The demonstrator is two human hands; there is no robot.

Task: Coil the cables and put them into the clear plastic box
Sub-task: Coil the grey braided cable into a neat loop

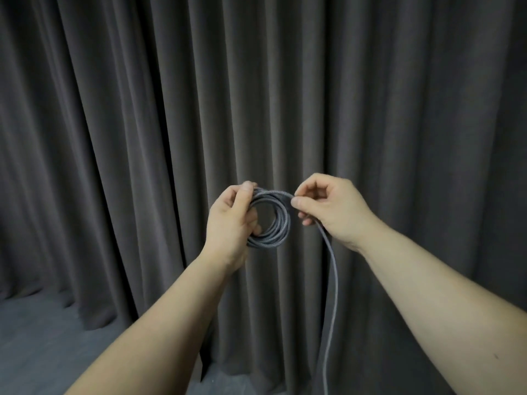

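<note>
A grey braided cable (281, 223) is wound into a round coil of several loops, held up in the air in front of me. My left hand (232, 220) grips the coil's left side, thumb on top and fingers through the ring. My right hand (328, 206) pinches the cable strand at the coil's upper right between thumb and forefinger. From that hand the loose end of the cable (333, 295) hangs down and runs out of the bottom of the frame. The clear plastic box is not in view.
A dark grey pleated curtain (142, 109) fills the background from edge to edge. A strip of dark grey floor (42, 346) shows at the lower left below the curtain's hem.
</note>
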